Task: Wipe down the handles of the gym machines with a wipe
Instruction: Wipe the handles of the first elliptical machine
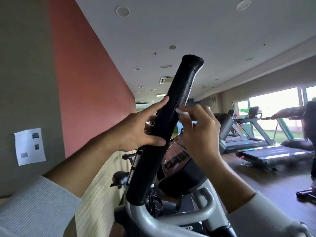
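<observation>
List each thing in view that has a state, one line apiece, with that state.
black handle: upright, tilted, steadied by a hand
left hand: thumb and straight forefinger against the handle
right hand: pinching the wipe
white wipe: bunched, touching the handle
console screen: dark
treadmills: belts flat, nobody on them

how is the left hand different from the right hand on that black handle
The left hand braces the black handle bare, forefinger lying straight along its left side and thumb pressing across the front. The right hand comes from the right side and pinches a small white wipe in curled fingertips, pressing it to the handle. The left hand sits a little lower than the wipe's contact spot. Both wear pale ribbed sleeves and meet the same handle.
</observation>
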The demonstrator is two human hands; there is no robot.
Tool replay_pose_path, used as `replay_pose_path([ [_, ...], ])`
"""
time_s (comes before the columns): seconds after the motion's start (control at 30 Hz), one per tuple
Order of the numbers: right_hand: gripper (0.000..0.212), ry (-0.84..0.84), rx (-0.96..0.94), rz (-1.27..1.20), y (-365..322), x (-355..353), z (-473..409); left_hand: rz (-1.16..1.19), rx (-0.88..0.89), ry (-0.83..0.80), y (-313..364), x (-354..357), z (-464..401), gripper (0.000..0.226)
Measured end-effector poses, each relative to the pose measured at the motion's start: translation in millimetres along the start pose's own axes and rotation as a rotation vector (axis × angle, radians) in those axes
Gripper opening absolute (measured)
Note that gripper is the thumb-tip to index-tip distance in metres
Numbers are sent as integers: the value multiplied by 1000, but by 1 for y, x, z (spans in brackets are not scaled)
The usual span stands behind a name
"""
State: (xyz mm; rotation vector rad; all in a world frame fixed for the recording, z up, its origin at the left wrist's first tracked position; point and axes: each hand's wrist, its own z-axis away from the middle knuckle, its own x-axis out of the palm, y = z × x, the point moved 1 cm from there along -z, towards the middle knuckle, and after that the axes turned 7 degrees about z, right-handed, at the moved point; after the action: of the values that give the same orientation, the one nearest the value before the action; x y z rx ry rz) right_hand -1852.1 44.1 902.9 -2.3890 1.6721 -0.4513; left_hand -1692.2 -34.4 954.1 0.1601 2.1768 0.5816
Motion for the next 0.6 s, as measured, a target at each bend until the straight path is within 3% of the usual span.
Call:
replay_pose_path([
  [0.3,19,-114,9,-51,1,8,87,-20,19,52,1,6,4,107],
  [0.5,12,35,67,-35,-9,-4,32,5,28,69,-4,10,11,101],
  [0.6,18,31,36,-4,-19,-1,9,12,24,75,-4,11,12,100],
])
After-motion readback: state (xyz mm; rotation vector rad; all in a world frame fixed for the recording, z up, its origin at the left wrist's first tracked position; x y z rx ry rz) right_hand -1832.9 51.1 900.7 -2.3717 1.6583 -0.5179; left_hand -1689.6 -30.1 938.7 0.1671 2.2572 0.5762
